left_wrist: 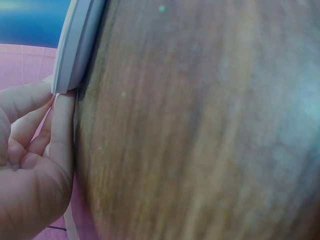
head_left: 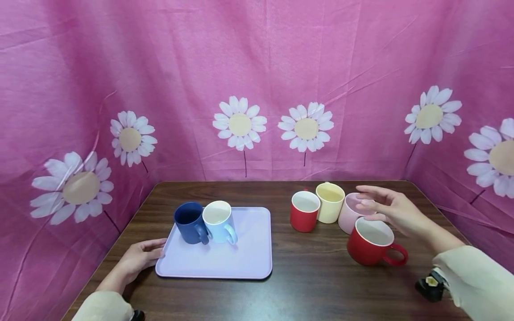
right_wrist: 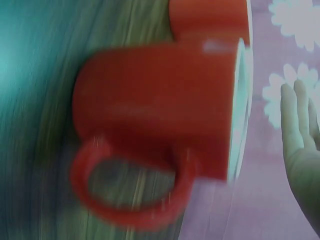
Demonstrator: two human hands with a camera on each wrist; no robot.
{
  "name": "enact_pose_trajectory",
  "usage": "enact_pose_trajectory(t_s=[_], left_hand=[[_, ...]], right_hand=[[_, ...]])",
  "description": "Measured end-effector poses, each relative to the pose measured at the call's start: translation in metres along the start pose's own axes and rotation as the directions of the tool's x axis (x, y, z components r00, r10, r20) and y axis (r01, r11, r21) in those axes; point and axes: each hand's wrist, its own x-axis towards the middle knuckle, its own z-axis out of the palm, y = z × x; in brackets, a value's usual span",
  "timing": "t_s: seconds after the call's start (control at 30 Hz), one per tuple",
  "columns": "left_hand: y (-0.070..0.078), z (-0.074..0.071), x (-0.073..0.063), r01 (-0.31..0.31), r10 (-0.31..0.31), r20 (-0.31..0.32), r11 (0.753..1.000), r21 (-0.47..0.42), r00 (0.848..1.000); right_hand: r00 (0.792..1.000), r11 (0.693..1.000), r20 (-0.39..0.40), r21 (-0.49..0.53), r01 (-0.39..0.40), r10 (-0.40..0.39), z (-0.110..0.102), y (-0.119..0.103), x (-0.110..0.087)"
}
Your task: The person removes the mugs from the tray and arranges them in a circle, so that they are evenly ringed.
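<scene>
My left hand (head_left: 138, 261) is at the left edge of a pale lilac tray (head_left: 249, 249), pinching its rim (left_wrist: 75, 55) between thumb and fingers in the left wrist view. On the tray stand a dark blue mug (head_left: 188, 227) and a light blue mug (head_left: 220, 227), side by side. Over on the right, my right hand (head_left: 395, 209) hovers above a pink mug (head_left: 348, 218) and a larger red mug (head_left: 367, 249), fingers extended and holding nothing. The right wrist view shows that red mug (right_wrist: 155, 105) upright, its handle toward the wrist, with the fingers (right_wrist: 290, 115) beyond its mouth.
A smaller red mug (head_left: 304, 218) and a cream-yellow mug (head_left: 330, 207) stand left of the pink mug, in a close row. The dark wooden table (head_left: 305, 281) ends at a pink flowered curtain (head_left: 273, 58) behind and on both sides.
</scene>
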Motion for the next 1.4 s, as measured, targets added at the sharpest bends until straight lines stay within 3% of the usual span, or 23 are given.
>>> enact_pose_trajectory(t_s=[0.27,0.57,0.8,1.07,1.4], left_hand=[[-0.001,0.000,0.000,0.010,-0.010,-0.017,1.000,0.007,1.000],[-0.002,0.001,0.000,0.021,-0.021,-0.028,1.000,0.016,0.999],[-0.002,0.001,0.001,0.021,-0.020,-0.028,1.000,0.015,0.999],[0.000,0.001,0.001,0.016,-0.015,-0.026,1.000,0.015,1.000],[0.003,0.001,0.000,0.022,-0.022,-0.024,1.000,0.011,0.999]], right_hand=[[0.995,0.983,-0.052,-0.162,-0.088,0.080,0.046,-0.001,0.018],[0.990,0.994,0.092,-0.034,-0.105,0.108,0.088,0.002,0.039],[0.979,0.987,0.127,-0.050,-0.155,0.161,0.118,0.007,0.053],[0.974,0.991,0.193,-0.076,-0.110,0.123,0.147,0.020,0.065],[0.964,0.988,0.222,-0.079,-0.130,0.145,0.184,0.038,0.077]])
